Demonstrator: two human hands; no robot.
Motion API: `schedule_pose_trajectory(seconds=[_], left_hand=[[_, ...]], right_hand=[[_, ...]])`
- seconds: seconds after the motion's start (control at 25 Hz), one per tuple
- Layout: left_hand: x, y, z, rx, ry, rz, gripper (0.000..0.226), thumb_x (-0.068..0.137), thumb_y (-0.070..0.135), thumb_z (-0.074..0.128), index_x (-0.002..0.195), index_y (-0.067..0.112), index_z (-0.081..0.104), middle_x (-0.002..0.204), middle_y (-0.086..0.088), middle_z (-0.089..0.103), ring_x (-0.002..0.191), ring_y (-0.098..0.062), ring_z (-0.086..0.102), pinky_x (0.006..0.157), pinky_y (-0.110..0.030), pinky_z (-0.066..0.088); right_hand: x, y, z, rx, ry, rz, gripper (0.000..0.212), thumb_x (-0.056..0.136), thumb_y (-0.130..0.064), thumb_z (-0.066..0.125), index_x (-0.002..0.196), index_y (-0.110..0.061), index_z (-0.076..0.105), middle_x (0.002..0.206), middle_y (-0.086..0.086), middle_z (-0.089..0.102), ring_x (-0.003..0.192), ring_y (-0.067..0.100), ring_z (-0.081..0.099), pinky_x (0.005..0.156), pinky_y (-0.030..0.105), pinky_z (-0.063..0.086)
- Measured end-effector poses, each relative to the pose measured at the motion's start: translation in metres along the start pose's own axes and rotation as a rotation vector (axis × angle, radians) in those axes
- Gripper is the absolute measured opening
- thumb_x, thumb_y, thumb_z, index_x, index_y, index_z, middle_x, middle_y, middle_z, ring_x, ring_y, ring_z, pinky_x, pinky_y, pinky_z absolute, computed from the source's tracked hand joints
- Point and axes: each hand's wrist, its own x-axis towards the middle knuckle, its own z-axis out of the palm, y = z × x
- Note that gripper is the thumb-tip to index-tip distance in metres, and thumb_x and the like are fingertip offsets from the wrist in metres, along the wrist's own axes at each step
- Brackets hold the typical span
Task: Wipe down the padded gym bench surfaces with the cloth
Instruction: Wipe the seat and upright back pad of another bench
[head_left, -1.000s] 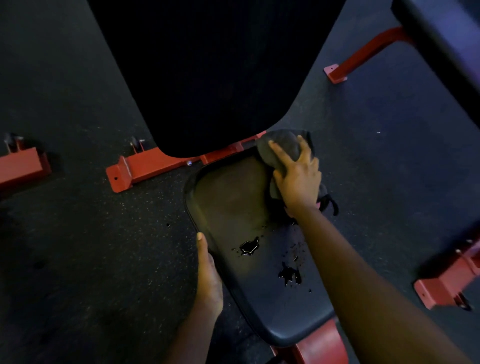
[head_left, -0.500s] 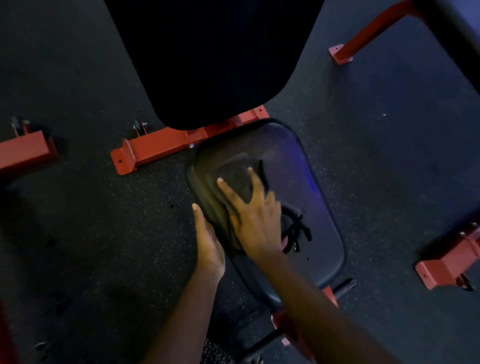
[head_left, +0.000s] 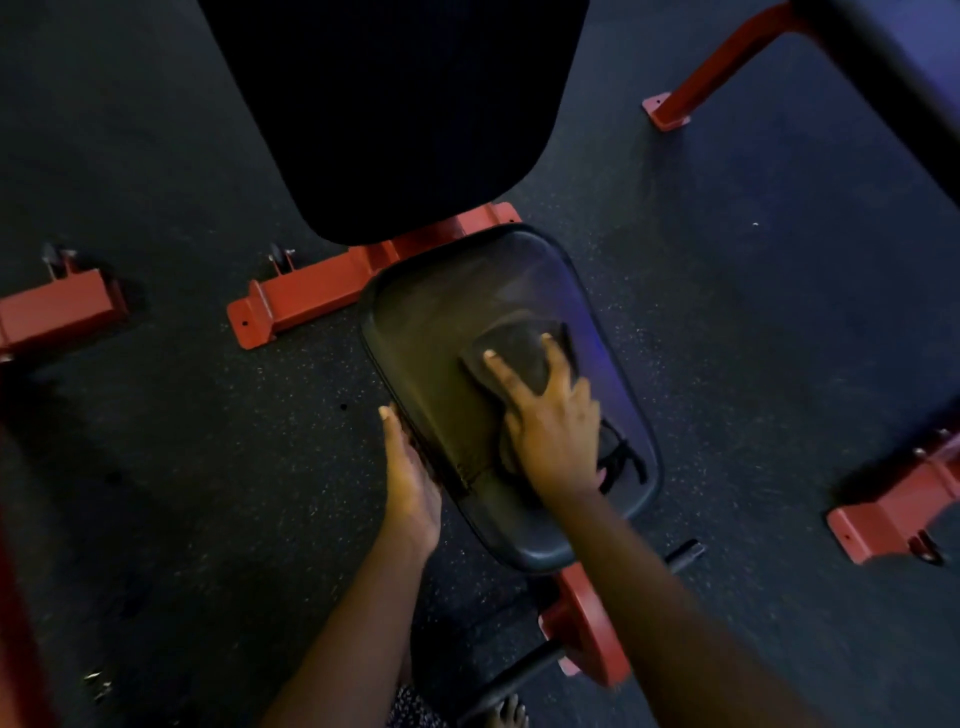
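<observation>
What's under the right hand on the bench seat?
A dark cloth, pressed flat on the seat pad by the right hand. The pad beneath them is hidden.

cloth (head_left: 511, 358) on seat pad (head_left: 431, 322), backrest (head_left: 389, 104) behind
</observation>
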Motion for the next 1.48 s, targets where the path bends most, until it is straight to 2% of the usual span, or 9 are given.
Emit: schedule_pose_trajectory(seconds=[0.16,0.28,0.52,0.72,0.92,1.04,1.16,1.32,1.48], left_hand=[[-0.006,-0.030,-0.001,0.112,0.010,-0.063,0.104,0.056,0.090,0.045,0.144,0.042,0.017,0.156,0.006,0.018,0.144,-0.018,0.014,0.116,-0.052,0.012],[-0.006,-0.050,-0.005,0.087,-0.023,-0.041,0.104,0.056,0.089,0.048,0.143,0.045,0.015,0.156,0.009,0.015,0.144,-0.016,0.012,0.117,-0.052,0.010],[-0.012,-0.050,0.004,0.023,0.032,-0.036,0.076,0.083,0.074,0.030,0.147,0.037,0.011,0.157,0.006,0.010,0.145,-0.017,0.009,0.118,-0.048,0.008],[-0.030,-0.041,0.017,-0.057,-0.007,0.028,0.063,0.090,0.064,0.022,0.143,0.031,0.029,0.146,-0.001,0.039,0.133,-0.022,0.037,0.111,-0.048,0.030],[-0.058,-0.029,0.007,-0.030,0.023,-0.011,0.054,0.093,0.056,0.032,0.138,0.027,0.040,0.140,-0.004,0.046,0.127,-0.023,0.045,0.104,-0.041,0.038],[-0.083,-0.029,0.003,0.264,0.108,0.097,0.048,0.095,0.041,0.039,0.140,0.028,0.034,0.149,0.002,0.035,0.134,-0.015,0.035,0.106,-0.033,0.031],[-0.081,-0.031,0.018,0.619,0.037,0.340,0.045,0.094,0.033,0.044,0.138,0.028,0.037,0.146,0.006,0.035,0.132,-0.007,0.033,0.101,-0.024,0.029],[-0.020,-0.025,0.053,1.230,-0.084,0.712,0.063,0.087,0.055,0.030,0.141,0.023,0.033,0.149,0.000,0.033,0.141,-0.016,0.022,0.117,-0.040,0.014],[0.034,-0.030,0.084,1.711,0.008,0.837,0.067,0.087,0.054,0.014,0.145,0.022,0.024,0.154,-0.002,0.023,0.145,-0.022,0.011,0.116,-0.048,0.003]], right_hand=[[0.023,0.062,-0.013,0.015,0.069,0.246,0.059,0.090,-0.021,0.053,0.138,-0.049,0.033,0.152,0.012,0.020,0.113,0.041,0.043,0.087,0.051,0.041],[0.027,0.091,-0.013,0.071,0.092,0.356,0.054,0.093,-0.025,0.049,0.140,-0.046,0.030,0.152,0.013,0.018,0.120,0.041,0.039,0.093,0.051,0.039],[-0.026,0.077,-0.003,0.093,0.117,0.184,0.058,0.089,-0.025,0.058,0.138,-0.044,0.035,0.147,0.017,0.029,0.109,0.042,0.047,0.086,0.051,0.043],[-0.094,0.023,0.013,0.051,0.109,0.016,0.056,0.082,-0.027,0.053,0.132,-0.048,0.040,0.141,0.014,0.037,0.088,0.038,0.055,0.066,0.043,0.048],[-0.151,0.005,0.020,0.142,0.026,-0.146,0.057,0.081,-0.028,0.053,0.133,-0.048,0.039,0.144,0.009,0.028,0.097,0.040,0.057,0.070,0.046,0.051],[-0.162,0.029,0.012,0.125,0.019,-0.274,0.052,0.084,-0.032,0.048,0.133,-0.049,0.038,0.144,0.007,0.029,0.093,0.035,0.058,0.068,0.044,0.051],[-0.148,0.070,0.003,0.126,0.092,-0.121,0.065,0.080,-0.025,0.064,0.134,-0.048,0.035,0.142,0.011,0.031,0.093,0.035,0.056,0.071,0.044,0.049],[-0.117,0.113,0.001,0.110,0.175,0.022,0.062,0.082,-0.022,0.063,0.133,-0.044,0.037,0.140,0.013,0.032,0.097,0.038,0.054,0.075,0.046,0.050],[-0.073,0.137,-0.007,0.311,0.217,0.200,0.067,0.080,-0.015,0.069,0.132,-0.044,0.039,0.143,0.016,0.036,0.117,0.038,0.047,0.091,0.048,0.046]])
